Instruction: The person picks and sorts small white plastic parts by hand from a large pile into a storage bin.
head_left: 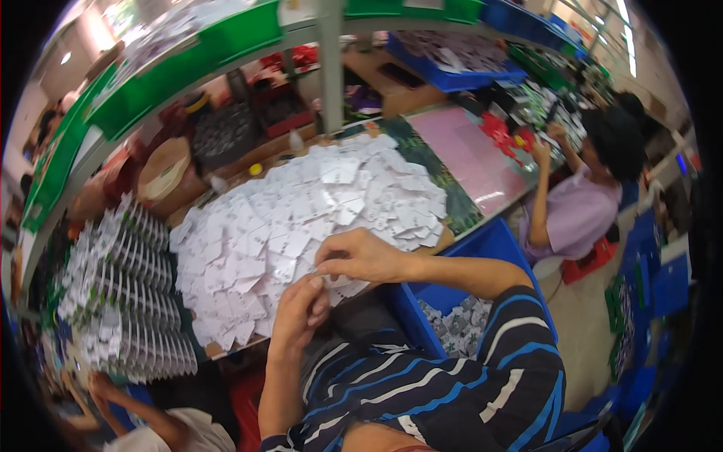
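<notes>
A heap of small white tags [301,218] (far too many to count) covered the tabletop [459,211], and every place here is told from that heap. At its near edge the left hand [301,309] and right hand [361,256] met, fingertips pinched narrow on one tag [325,280] between them; the grip of each closed on that single piece. Left of the heap stood fanned rows of stacked tags [128,294], several rows deep. Right of it, just below the tabletop's edge, one blue bin [489,248] held more tags, greyer and crumpled. Beyond the heap lay a pink sheet [467,151], and above that another blue bin [452,64] of tags. Green bins [188,64] lined the shelf overhead. Two other people worked nearby: one in lilac [572,211] to the right, one at lower left [166,429].
</notes>
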The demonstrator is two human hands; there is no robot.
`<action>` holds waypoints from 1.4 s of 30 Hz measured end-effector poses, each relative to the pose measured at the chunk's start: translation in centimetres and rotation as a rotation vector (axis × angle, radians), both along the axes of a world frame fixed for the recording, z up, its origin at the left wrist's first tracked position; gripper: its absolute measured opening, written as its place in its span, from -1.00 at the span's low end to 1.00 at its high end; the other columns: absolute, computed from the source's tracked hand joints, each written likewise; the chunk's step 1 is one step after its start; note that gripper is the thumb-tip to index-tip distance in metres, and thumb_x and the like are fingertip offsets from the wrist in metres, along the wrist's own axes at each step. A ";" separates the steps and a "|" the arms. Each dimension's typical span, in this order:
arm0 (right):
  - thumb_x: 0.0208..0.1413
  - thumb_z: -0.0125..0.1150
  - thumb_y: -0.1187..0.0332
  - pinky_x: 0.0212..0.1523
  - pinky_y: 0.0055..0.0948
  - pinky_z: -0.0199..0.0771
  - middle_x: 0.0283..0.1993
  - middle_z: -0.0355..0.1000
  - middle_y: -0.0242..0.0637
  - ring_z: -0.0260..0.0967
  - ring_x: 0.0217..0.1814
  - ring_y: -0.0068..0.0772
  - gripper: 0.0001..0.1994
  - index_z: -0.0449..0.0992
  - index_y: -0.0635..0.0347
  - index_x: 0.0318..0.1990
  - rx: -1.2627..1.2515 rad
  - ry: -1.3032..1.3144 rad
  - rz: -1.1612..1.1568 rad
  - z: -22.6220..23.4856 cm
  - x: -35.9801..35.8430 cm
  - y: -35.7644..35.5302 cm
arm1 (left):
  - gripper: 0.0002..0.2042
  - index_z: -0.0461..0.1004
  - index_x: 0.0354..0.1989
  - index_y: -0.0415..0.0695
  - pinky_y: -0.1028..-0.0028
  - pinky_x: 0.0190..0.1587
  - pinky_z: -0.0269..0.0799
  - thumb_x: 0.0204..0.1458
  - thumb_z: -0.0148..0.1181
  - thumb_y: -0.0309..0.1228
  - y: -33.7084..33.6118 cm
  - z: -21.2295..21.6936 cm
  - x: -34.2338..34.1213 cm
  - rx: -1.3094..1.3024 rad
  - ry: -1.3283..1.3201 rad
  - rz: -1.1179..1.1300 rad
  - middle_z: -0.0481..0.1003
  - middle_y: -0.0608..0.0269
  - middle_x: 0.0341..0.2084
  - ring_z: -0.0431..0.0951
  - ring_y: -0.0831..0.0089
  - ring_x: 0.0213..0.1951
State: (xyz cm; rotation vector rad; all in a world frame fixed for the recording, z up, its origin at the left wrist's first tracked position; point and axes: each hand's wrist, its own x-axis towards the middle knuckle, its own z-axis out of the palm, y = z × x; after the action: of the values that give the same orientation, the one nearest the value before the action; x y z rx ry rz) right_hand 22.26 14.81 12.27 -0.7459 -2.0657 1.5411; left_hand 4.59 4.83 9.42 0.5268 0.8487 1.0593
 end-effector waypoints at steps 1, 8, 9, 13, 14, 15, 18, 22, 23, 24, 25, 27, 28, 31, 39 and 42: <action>0.13 0.25 0.41 -0.40 -0.61 0.42 -0.37 0.50 -0.36 0.42 -0.36 -0.65 -0.84 0.55 0.27 -0.17 -0.075 0.026 -0.021 -0.1 -0.1 -0.1 | -0.77 0.40 -0.32 -0.19 0.67 -0.74 -0.05 0.26 0.00 -0.28 -0.1 -0.1 -0.4 -0.050 -0.112 -0.043 0.22 0.43 -0.74 0.07 0.70 -0.78; 0.06 0.30 0.46 -0.22 -0.58 0.39 -0.30 0.49 -0.40 0.38 -0.27 -0.66 -0.83 0.55 0.25 -0.18 -0.078 -0.016 0.048 1.8 -0.7 -0.6 | -0.70 0.41 -0.31 -0.21 0.68 -0.74 -0.05 0.29 -0.08 -0.22 -0.3 -1.0 -1.4 -0.072 -0.345 -0.182 0.23 0.40 -0.77 0.07 0.70 -0.79; 0.05 0.27 0.50 -0.22 -0.54 0.43 -0.31 0.51 -0.33 0.43 -0.27 -0.58 -0.82 0.53 0.27 -0.17 0.006 -0.009 0.066 1.9 -1.0 -0.6 | -0.70 0.40 -0.29 -0.20 0.69 -0.73 -0.02 0.30 -0.08 -0.20 -0.3 -0.6 -1.4 -0.047 -0.260 -0.147 0.26 0.39 -0.73 0.10 0.70 -0.76; 0.06 0.24 0.54 -0.22 -0.52 0.44 -0.30 0.50 -0.31 0.45 -0.27 -0.52 -0.82 0.52 0.28 -0.15 0.060 -0.004 0.114 1.7 -2.4 -0.2 | -0.71 0.39 -0.23 -0.19 0.72 -0.67 0.04 0.30 -0.05 -0.18 -0.4 -0.7 -2.0 0.019 -0.170 -0.077 0.34 0.39 -0.63 0.17 0.71 -0.69; 0.07 0.25 0.52 -0.24 -0.55 0.41 -0.31 0.48 -0.36 0.42 -0.27 -0.59 -0.83 0.53 0.26 -0.16 0.038 -0.009 0.113 1.6 -2.6 -0.3 | -0.72 0.39 -0.22 -0.18 0.72 -0.66 0.05 0.29 -0.03 -0.18 -0.8 -0.8 -2.0 0.012 -0.159 -0.054 0.35 0.40 -0.62 0.18 0.72 -0.69; 0.06 0.26 0.53 -0.23 -0.57 0.41 -0.30 0.49 -0.37 0.41 -0.27 -0.63 -0.82 0.53 0.27 -0.16 -0.012 -0.020 0.100 1.5 -2.6 -0.3 | -0.74 0.39 -0.22 -0.16 0.73 -0.66 0.04 0.28 0.00 -0.20 -0.9 -0.9 -2.0 0.027 -0.106 -0.026 0.36 0.42 -0.61 0.19 0.73 -0.68; 0.07 0.26 0.54 -0.18 -0.63 0.41 -0.27 0.48 -0.43 0.40 -0.22 -0.68 -0.81 0.54 0.26 -0.14 -0.177 0.001 0.078 1.3 -3.0 0.3 | -0.77 0.39 -0.21 -0.13 0.73 -0.62 0.06 0.28 0.01 -0.21 -0.9 -0.2 -2.4 0.134 0.086 0.020 0.37 0.40 -0.61 0.21 0.74 -0.67; 0.05 0.27 0.57 -0.14 -0.64 0.41 -0.25 0.48 -0.44 0.40 -0.19 -0.67 -0.72 0.51 0.27 -0.05 -0.298 0.050 0.100 1.1 -3.5 0.5 | -0.79 0.37 -0.23 -0.15 0.70 -0.59 0.05 0.28 -0.01 -0.25 -1.0 0.2 -2.4 0.171 0.231 0.089 0.34 0.43 -0.63 0.18 0.74 -0.64; 0.14 0.22 0.49 -0.18 -0.63 0.43 -0.26 0.49 -0.41 0.42 -0.21 -0.63 -0.74 0.49 0.29 0.00 -0.186 0.090 0.120 0.7 -3.4 0.4 | -0.80 0.36 -0.24 -0.18 0.65 -0.57 0.11 0.27 0.01 -0.28 -1.0 0.5 -2.2 0.174 0.303 0.132 0.34 0.43 -0.65 0.21 0.72 -0.63; 0.14 0.22 0.49 -0.18 -0.63 0.43 -0.26 0.49 -0.41 0.42 -0.21 -0.63 -0.74 0.49 0.29 0.00 -0.189 0.089 0.121 1.0 -3.4 0.3 | -0.80 0.36 -0.24 -0.18 0.65 -0.57 0.11 0.27 0.01 -0.28 -1.1 0.3 -2.0 0.170 0.302 0.133 0.34 0.43 -0.65 0.21 0.72 -0.63; 0.19 0.17 0.40 -0.23 -0.63 0.44 -0.26 0.49 -0.38 0.44 -0.23 -0.62 -0.75 0.48 0.29 -0.01 -0.215 -0.036 0.079 1.6 -3.3 0.2 | -0.81 0.36 -0.24 -0.20 0.62 -0.55 0.16 0.26 0.02 -0.31 -1.2 0.1 -1.8 0.217 0.420 0.166 0.35 0.40 -0.66 0.25 0.69 -0.62; 0.32 0.01 0.12 -0.48 -0.65 0.42 -0.36 0.51 -0.33 0.48 -0.39 -0.61 -0.64 0.51 0.30 -0.14 -0.213 -0.200 0.046 1.2 -3.0 0.1 | -0.82 0.36 -0.25 -0.22 0.59 -0.54 0.20 0.25 0.03 -0.33 -1.3 0.0 -1.6 0.265 0.537 0.190 0.36 0.38 -0.67 0.29 0.67 -0.60; 0.32 0.01 0.12 -0.48 -0.65 0.42 -0.36 0.51 -0.33 0.48 -0.39 -0.61 -0.64 0.51 0.30 -0.14 -0.214 -0.199 0.043 1.5 -3.0 0.0 | -0.82 0.36 -0.25 -0.23 0.58 -0.53 0.22 0.24 0.04 -0.35 -1.3 0.2 -1.5 0.274 0.598 0.173 0.37 0.35 -0.67 0.31 0.66 -0.59; 0.31 -0.03 0.05 -0.62 -0.59 0.35 -0.55 0.44 -0.31 0.42 -0.62 -0.55 -0.53 0.55 0.34 -0.36 -0.342 -0.369 0.062 2.7 -3.6 -1.0 | -0.83 0.36 -0.25 -0.25 0.56 -0.53 0.23 0.22 0.05 -0.37 -1.4 0.5 -1.0 0.307 0.692 0.173 0.38 0.32 -0.67 0.33 0.65 -0.58; 0.30 0.04 0.20 -0.56 -0.64 0.34 -0.53 0.42 -0.38 0.38 -0.55 -0.64 -0.70 0.50 0.30 -0.30 -0.214 -0.237 0.027 1.1 -2.3 -0.8 | -0.81 0.37 -0.25 -0.23 0.62 -0.60 0.16 0.28 -0.02 -0.34 -1.3 -0.9 -1.1 0.335 0.590 0.184 0.35 0.35 -0.70 0.24 0.69 -0.67; 0.28 0.08 0.30 -0.48 -0.68 0.35 -0.43 0.44 -0.40 0.37 -0.44 -0.70 -0.80 0.47 0.27 -0.17 -0.193 -0.152 0.015 1.5 -2.1 -1.0 | -0.68 0.38 -0.21 -0.23 0.66 -0.68 0.02 0.30 -0.13 -0.19 -1.0 -0.7 -2.1 0.072 -0.001 0.025 0.34 0.30 -0.69 0.11 0.69 -0.75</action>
State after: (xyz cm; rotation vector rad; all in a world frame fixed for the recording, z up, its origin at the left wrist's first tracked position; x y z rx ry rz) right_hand 20.19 13.78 13.82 -0.9467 -2.0512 1.7594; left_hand 2.45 3.84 8.72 0.5772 0.8202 1.1159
